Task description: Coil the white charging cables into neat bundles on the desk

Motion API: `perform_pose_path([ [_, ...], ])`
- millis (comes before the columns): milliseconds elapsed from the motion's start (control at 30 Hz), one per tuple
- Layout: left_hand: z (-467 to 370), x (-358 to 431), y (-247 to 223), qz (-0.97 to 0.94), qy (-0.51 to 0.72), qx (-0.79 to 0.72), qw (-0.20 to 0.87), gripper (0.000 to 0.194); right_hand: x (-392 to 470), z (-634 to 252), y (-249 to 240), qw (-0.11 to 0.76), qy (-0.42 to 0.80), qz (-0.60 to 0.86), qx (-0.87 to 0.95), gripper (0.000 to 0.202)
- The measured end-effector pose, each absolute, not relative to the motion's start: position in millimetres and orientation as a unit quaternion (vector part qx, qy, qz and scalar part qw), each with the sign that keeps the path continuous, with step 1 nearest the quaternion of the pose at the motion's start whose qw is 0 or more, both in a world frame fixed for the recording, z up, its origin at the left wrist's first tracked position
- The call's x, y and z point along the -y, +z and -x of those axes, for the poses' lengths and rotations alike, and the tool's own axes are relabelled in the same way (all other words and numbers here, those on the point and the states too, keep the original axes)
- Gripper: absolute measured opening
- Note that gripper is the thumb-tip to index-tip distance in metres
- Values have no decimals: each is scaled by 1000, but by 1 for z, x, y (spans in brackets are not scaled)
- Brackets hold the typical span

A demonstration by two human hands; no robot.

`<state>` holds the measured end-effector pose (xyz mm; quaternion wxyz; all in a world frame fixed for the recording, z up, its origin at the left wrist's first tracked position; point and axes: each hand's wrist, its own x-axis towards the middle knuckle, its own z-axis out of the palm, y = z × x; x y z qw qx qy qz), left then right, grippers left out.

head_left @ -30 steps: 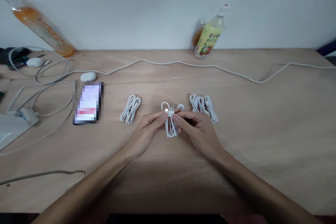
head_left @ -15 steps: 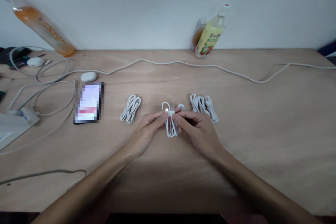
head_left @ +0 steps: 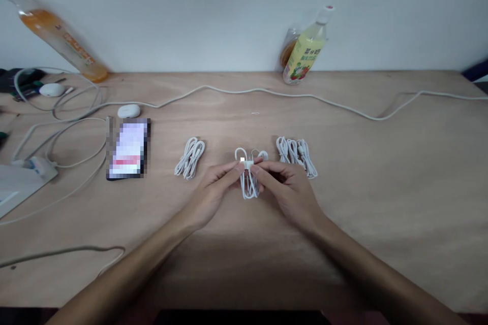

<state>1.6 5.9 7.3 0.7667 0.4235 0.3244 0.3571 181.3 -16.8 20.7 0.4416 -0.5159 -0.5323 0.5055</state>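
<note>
Between my hands is a coiled white cable (head_left: pixel 250 189), held above the front middle of the table. My left hand (head_left: pixel 213 185) pinches its left side near a white connector. From the right, my right hand (head_left: pixel 287 185) pinches the same bundle, its thumb close to my left thumb. The lower loops of the cable hang below my fingertips. To the left lie coiled white cables (head_left: pixel 189 158) on the wooden table (head_left: pixel 381 188). More coiled white cables (head_left: pixel 293 151) lie just beyond my right hand.
A phone (head_left: pixel 129 147) and a white case (head_left: pixel 128 111) lie at the left, among loose cables. One long white cable (head_left: pixel 259 91) crosses the table behind my hands. An orange bottle (head_left: pixel 64 43) and a yellow bottle (head_left: pixel 306 51) stand by the wall.
</note>
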Motion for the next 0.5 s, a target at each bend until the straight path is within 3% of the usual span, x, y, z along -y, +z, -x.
perform_pose_path([
  [500, -2, -6, 7, -422, 362, -324, 765, 41, 16, -182, 18, 447, 501, 515, 533, 39],
])
